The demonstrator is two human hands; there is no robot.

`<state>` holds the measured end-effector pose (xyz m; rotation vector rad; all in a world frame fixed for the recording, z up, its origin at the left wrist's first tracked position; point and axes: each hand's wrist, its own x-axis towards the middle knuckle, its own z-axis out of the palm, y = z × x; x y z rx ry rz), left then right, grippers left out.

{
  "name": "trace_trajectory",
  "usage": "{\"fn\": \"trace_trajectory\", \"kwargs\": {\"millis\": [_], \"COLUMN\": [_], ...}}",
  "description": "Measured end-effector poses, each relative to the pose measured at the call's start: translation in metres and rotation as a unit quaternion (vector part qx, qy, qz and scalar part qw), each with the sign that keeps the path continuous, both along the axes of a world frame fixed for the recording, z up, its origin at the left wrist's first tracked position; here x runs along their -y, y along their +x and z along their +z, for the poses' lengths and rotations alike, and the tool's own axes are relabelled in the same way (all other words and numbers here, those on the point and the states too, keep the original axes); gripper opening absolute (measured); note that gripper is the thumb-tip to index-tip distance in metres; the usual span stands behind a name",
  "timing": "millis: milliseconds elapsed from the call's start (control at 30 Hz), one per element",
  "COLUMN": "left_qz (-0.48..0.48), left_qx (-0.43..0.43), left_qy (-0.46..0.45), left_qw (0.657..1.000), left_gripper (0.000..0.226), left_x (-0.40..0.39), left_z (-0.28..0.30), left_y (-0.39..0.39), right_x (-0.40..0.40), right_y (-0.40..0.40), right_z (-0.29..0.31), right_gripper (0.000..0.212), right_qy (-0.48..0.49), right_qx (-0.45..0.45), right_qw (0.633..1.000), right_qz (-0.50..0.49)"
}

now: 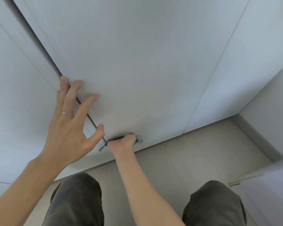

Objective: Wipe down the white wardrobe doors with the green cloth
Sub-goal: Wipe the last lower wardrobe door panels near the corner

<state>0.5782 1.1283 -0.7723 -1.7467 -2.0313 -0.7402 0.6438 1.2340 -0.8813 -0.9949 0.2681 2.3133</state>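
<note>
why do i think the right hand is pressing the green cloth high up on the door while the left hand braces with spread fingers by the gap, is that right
Not quite. In the head view the right hand presses the green cloth low on the wardrobe door, just above its bottom edge near the floor. The left hand does brace with spread fingers by the gap.

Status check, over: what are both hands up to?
Right hand pressing cloth low on door. Left hand open, fingertips at door edge. Nothing in the way.
</note>
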Motion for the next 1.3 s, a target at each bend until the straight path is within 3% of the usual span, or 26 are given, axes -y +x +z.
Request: {"fn": "trace_trajectory", "kwargs": {"millis": [67,133,167,233,333,467,533,600,733,767,833,900,1033,1100,1200,1300], "left_qz": [-0.003,-0.011,-0.009,-0.011,-0.017,-0.029,-0.032,-0.031,-0.017,-0.018,-0.017,-0.018,-0.019,-0.019,-0.019,-0.024], "left_qx": [0.006,0.002,-0.004,-0.009,0.001,-0.009,-0.017,-0.013,0.009,0.022,0.035,0.033,0.046,0.055,0.051,0.043], "left_qy": [-0.003,-0.008,-0.007,-0.004,0.001,-0.007,-0.009,-0.009,-0.003,-0.005,-0.011,-0.016,-0.003,0.000,-0.007,-0.007], "left_qw": [1.000,1.000,1.000,1.000,1.000,1.000,0.999,0.999,1.000,1.000,0.999,0.999,0.999,0.998,0.998,0.999], "left_gripper": [0.060,0.060,0.060,0.060,0.059,0.058,0.057,0.058,0.062,0.061,0.058,0.057,0.056,0.055,0.056,0.058], "left_x": [0.001,0.003,0.005,0.006,0.006,0.009,0.011,0.011,0.009,0.009,0.013,0.017,0.012,0.009,0.010,0.016], "left_z": [-0.001,0.000,0.002,0.003,0.004,0.008,0.009,0.007,0.005,0.005,0.008,0.011,0.009,0.005,0.006,0.011], "left_y": [0.001,0.000,-0.001,-0.001,0.001,-0.004,-0.005,-0.006,-0.003,-0.002,-0.002,-0.004,-0.002,0.001,0.001,-0.003], "right_x": [0.024,0.013,-0.004,-0.058,-0.135,-0.196,-0.164,-0.103,0.040,0.051,0.056,0.018,-0.119,-0.156,-0.148,-0.061], "right_y": [-0.008,0.004,0.012,0.036,0.084,0.125,0.110,0.077,-0.004,-0.017,-0.028,-0.014,0.051,0.082,0.078,0.016], "right_z": [0.009,0.003,0.007,0.006,0.015,0.010,0.024,0.039,0.058,0.061,0.077,0.080,0.094,0.111,0.124,0.114], "right_gripper": [0.053,0.048,0.047,0.056,0.079,0.066,0.074,0.066,0.082,0.087,0.085,0.089,0.088,0.080,0.076,0.073], "right_qy": [0.039,0.031,0.051,0.072,0.069,0.050,0.077,0.126,0.166,0.174,0.212,0.268,0.363,0.348,0.380,0.512], "right_qx": [0.040,0.002,0.040,0.042,0.120,0.180,0.241,0.253,0.130,0.082,0.098,0.179,0.341,0.337,0.365,0.427], "right_qw": [0.996,0.996,0.995,0.996,0.989,0.966,0.959,0.952,0.978,0.981,0.971,0.941,0.839,0.838,0.812,0.717], "right_qz": [0.076,0.082,0.081,0.026,-0.059,-0.178,-0.129,-0.116,0.006,-0.005,-0.045,-0.106,-0.222,-0.250,-0.252,-0.206]}}
